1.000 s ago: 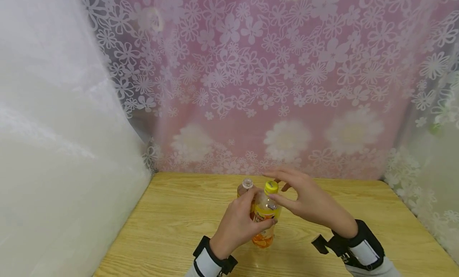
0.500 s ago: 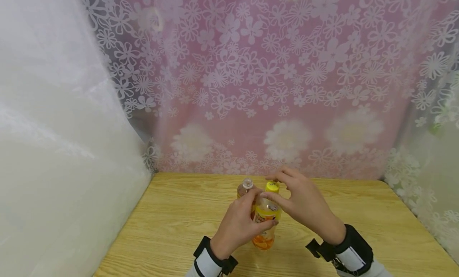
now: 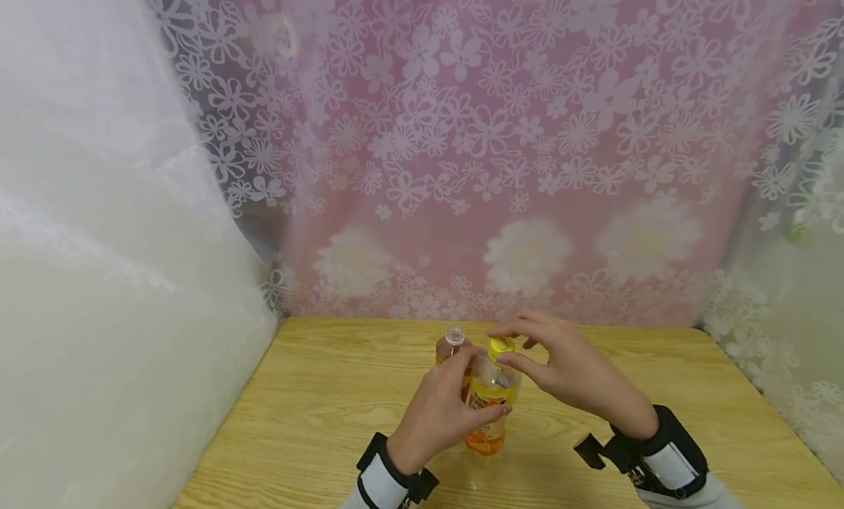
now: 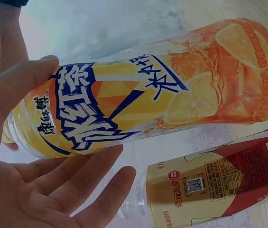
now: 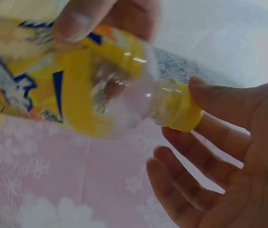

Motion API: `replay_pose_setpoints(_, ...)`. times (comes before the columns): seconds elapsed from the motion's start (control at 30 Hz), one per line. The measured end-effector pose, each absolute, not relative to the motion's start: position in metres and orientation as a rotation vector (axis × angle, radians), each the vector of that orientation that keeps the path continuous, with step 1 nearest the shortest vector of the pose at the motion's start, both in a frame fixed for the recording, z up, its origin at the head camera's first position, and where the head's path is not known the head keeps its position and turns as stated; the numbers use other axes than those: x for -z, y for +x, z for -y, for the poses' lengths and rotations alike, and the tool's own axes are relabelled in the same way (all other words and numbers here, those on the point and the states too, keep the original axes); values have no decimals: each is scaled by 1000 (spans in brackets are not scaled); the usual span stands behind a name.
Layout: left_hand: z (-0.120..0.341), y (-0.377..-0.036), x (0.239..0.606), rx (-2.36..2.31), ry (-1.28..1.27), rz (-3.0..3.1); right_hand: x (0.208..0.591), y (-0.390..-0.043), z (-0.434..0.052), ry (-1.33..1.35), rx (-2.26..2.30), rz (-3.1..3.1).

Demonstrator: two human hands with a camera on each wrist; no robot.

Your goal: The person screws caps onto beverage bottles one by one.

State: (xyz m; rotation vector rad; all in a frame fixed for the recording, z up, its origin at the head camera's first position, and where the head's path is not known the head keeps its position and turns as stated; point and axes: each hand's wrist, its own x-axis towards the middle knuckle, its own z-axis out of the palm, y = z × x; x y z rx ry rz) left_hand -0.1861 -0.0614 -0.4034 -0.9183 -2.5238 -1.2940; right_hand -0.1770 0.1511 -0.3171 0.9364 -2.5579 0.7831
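My left hand (image 3: 435, 410) grips a clear plastic iced tea bottle (image 4: 124, 102) with a yellow and orange label, thumb on one side and fingers on the other. It stands upright at the middle of the table in the head view. On its neck sits a yellow bottle cap (image 5: 181, 107), which my right hand (image 3: 572, 368) pinches between thumb and index finger. The other right fingers are loosely bent below the cap in the right wrist view. Just behind is a second bottle (image 4: 205, 183), with a gold and red label; its mouth has no cap.
The wood-grain table (image 3: 316, 399) extends on both sides of the hands. Behind it hangs a pink curtain (image 3: 422, 165) with white flowers, and a white sheet (image 3: 119, 238) runs along the left edge.
The right hand turned in over the cap half a second ago, then swung back outward, its thumb still at the cap. The left hand keeps its grip on the bottle.
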Motion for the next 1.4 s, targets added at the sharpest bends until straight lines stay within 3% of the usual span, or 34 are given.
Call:
replay_pose_setpoints(0.2, 60, -184, 403, 1340, -920, 2524, 321, -176, -148, 778, -741, 2606)
replay_pose_setpoints(0.47, 61, -185, 403, 1322, -927, 2527, 317, -176, -163, 1027, -917, 2624)
replay_pose_setpoints(0.77, 59, -183, 405, 1352, -920, 2541, 323, -176, -152, 717, -745, 2636)
replay_pose_setpoints(1.07, 60, -184, 404, 1310, -936, 2520, 320, -171, -161, 958, -907, 2651)
replay_pose_setpoints(1.4, 59, -181, 404, 1317, -947, 2541, 325, -174, -154, 768, -723, 2595)
